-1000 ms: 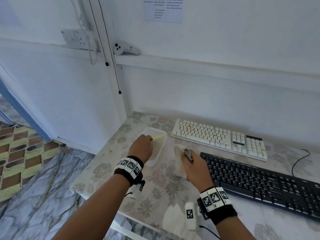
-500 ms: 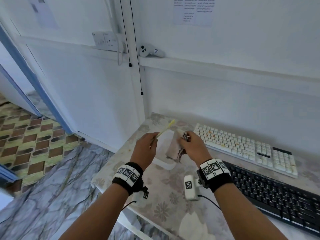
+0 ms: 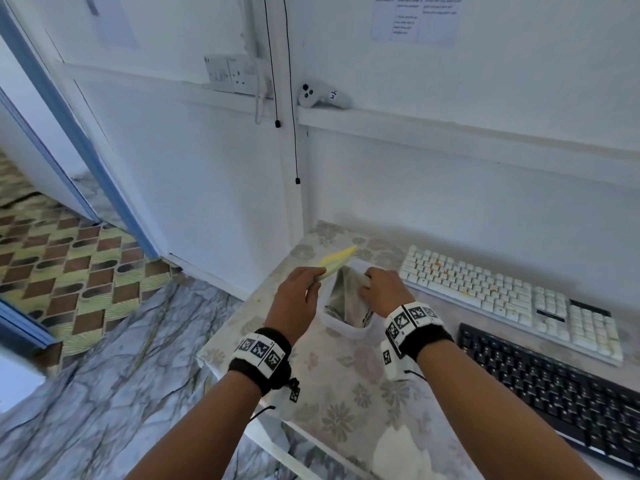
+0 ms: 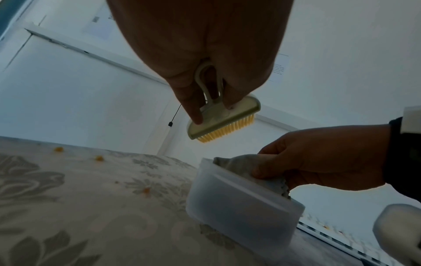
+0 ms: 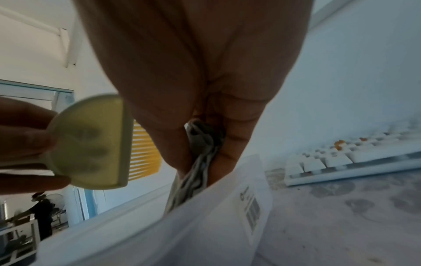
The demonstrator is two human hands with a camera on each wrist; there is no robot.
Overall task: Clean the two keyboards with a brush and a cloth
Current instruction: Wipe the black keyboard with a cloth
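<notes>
My left hand (image 3: 298, 292) pinches a small pale-green brush (image 3: 337, 260) with yellow bristles (image 4: 225, 128) by its loop handle, held in the air above the table's left corner. My right hand (image 3: 381, 289) grips a grey cloth (image 3: 346, 299) that hangs into a translucent plastic tub (image 3: 341, 325) on the table. The cloth (image 5: 200, 162) shows bunched between the fingers in the right wrist view. A white keyboard (image 3: 512, 299) with orange crumbs lies to the right along the wall. A black keyboard (image 3: 561, 393) lies nearer me, at the right.
The table (image 3: 346, 393) has a floral cover and its left edge drops to a marble floor. Orange crumbs (image 4: 99, 158) lie on the cover. A white controller (image 3: 322, 95) sits on the wall ledge. Two black cords (image 3: 294, 133) hang down the wall corner.
Both hands rose from the table and came together over the tub. The left lifted the brush out of the tub; the right carried the cloth over it, and the cloth now hangs into it.
</notes>
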